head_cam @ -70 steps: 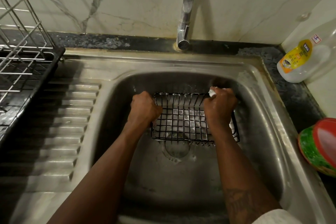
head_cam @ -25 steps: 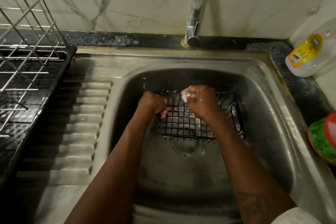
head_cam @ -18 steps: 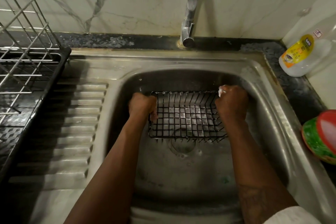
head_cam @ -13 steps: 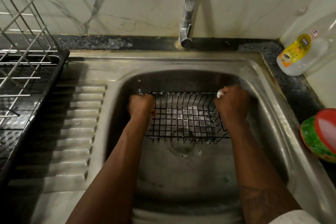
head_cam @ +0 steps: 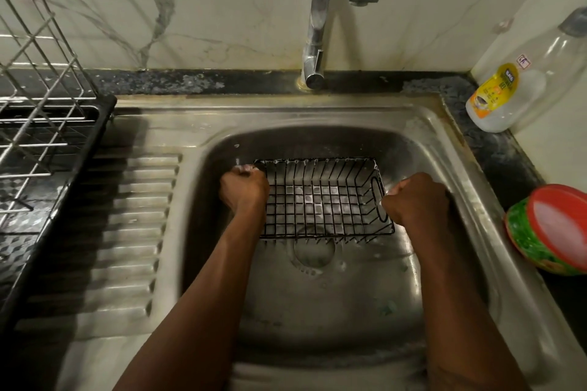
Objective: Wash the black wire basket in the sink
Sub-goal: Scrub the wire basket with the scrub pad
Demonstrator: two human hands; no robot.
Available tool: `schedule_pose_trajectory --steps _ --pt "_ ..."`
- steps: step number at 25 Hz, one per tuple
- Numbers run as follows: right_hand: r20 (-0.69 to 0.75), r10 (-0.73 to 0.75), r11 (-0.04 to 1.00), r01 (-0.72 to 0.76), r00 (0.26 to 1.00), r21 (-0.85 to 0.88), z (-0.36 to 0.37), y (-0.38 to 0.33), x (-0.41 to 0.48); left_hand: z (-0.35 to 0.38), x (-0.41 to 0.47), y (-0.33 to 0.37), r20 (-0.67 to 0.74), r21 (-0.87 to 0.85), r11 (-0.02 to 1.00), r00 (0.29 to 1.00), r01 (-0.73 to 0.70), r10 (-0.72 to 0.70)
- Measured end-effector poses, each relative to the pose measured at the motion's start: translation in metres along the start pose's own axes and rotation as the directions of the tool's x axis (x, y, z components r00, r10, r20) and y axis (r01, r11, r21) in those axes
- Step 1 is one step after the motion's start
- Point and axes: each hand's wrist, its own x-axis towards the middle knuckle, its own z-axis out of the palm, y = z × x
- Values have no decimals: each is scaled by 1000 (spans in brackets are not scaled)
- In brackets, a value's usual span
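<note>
The black wire basket (head_cam: pixel 320 197) sits in the steel sink (head_cam: pixel 444 149), open side up, just above the drain. My left hand (head_cam: pixel 244 192) is a fist gripping the basket's left rim. My right hand (head_cam: pixel 416 200) is closed on the basket's right end, with a small white scrubbing piece (head_cam: pixel 390 192) showing between the fingers. White suds cling to the basket's floor wires. No water runs from the tap (head_cam: pixel 333 9).
A metal dish rack (head_cam: pixel 38 111) on a black tray stands at the left, beside the ribbed drainboard (head_cam: pixel 127 232). A clear bottle with a yellow label (head_cam: pixel 508 95) lies at the back right corner. A red-lidded green container (head_cam: pixel 552 228) rests on the right counter.
My right hand went from the basket's back middle rim to its right end and then slid down that end toward me. My left hand stayed on the left rim.
</note>
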Motion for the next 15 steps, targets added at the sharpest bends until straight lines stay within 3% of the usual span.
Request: schedule_pose_trajectory --steps 5,8,10,11,13,15 --pt "-17 -26 999 25 1000 -32 -5 13 -20 -1 -4 -10 35 -2 998 997 -64 64" --pt "-77 -123 990 117 989 -79 -11 31 -53 -8 -16 -16 89 45 994 991 -100 95" --pt "-81 -143 989 139 986 -46 -8 38 -67 -24 -37 -15 166 191 934 948 -300 271" --pt "-75 -165 986 166 983 -5 -2 37 -69 -34 -47 -14 264 302 848 893 -435 365" --pt "-47 -205 977 207 978 46 9 33 -73 -55 -60 -12 487 456 580 735 -675 472" --pt "-30 -199 977 201 979 70 12 28 -77 -74 -66 -10 730 445 229 499 -866 467"
